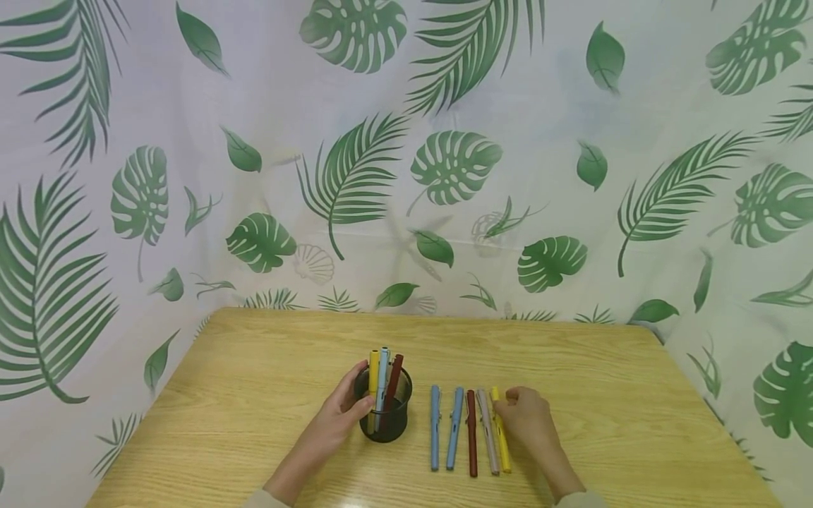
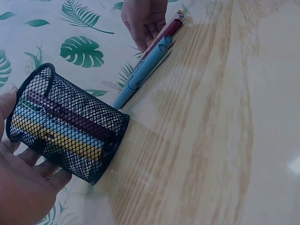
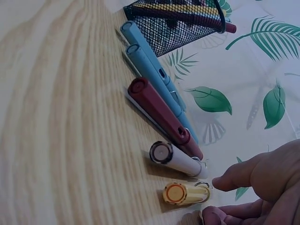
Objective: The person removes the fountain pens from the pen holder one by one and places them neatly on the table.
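- While the left hand (image 1: 343,406) holds the black mesh cup (image 1: 386,429), its fingers bend round the side and its thumb is at the front rim; the cup stands upright on the counter (image 1: 273,374).
- By the clip end of the loose yellow pen (image 1: 504,444) is the right hand (image 1: 529,420); its thumb and finger are apart and do not look closed on the pen; I cannot tell if the thumb touches it.
- To the left of that pen lie a grey pen (image 1: 489,437), a dark red pen (image 1: 472,437) and two blue pens (image 1: 454,430); the cup is past the end of this row.
- Inside the cup are three more pens, one yellow, one light blue, one dark red; their tops poke up above the rim.
- What could go wrong: the grey pen is just beside the yellow one, so a wide pinch might bump it or grab both; a bumped pen could roll or turn, though its clip may stop it; a pinch on just the tip could slip, as the pen lies flat; if the left hand let go, a knock on the rim might tip the cup, as the pens stick up high.
- The counter is yellow-brown wood with wavy lines, and its back corners are round; a bright shiny spot shows near the front.
- Behind it and at both sides hangs a pale cloth (image 1: 546,106) with big green leaves and faint shells; it has soft folds.
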